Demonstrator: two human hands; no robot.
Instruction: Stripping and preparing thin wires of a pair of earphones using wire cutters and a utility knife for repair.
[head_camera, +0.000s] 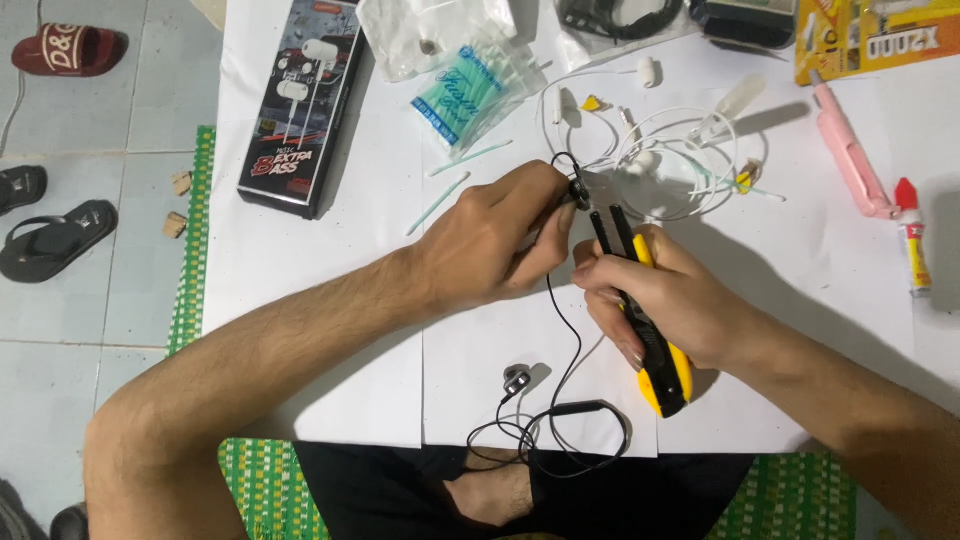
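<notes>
- My left hand (495, 240): closed in a pinch on the black earphone wire (556, 330), thumb and fingertips pressed together on it at the tool's tip, just below the tangle of white earphones (650, 165).
- My right hand (660, 300): wrapped shut around the yellow-and-black cutter (650, 330), fingers curled over the handle, its dark nose pointing up toward the white earphones and meeting the wire at my left fingertips.
- Black earphone wire: runs from the pinch downward, away from the white earphones, into a loose coil with a grey earbud (516, 380) beside it, at the near edge of the white paper (330, 330).
- Handling note, my judgement: I should keep the pinch right against the tool's nose so the wire cannot slide, and squeeze lightly, since a thin wire will likely sever if pressed hard.
- Handling note: my left thumb sits very near the working end; I would keep it behind the nose.
- Also present, left of the white earphones: a pack of cotton swabs (470, 85), two loose swabs (455, 180), a black earphone box (300, 100).
- Right of the white earphones: a pink tool (850, 160) and a small glue tube (912, 240).
- Whether the cutter's nose has closed on the wire, I cannot tell.
</notes>
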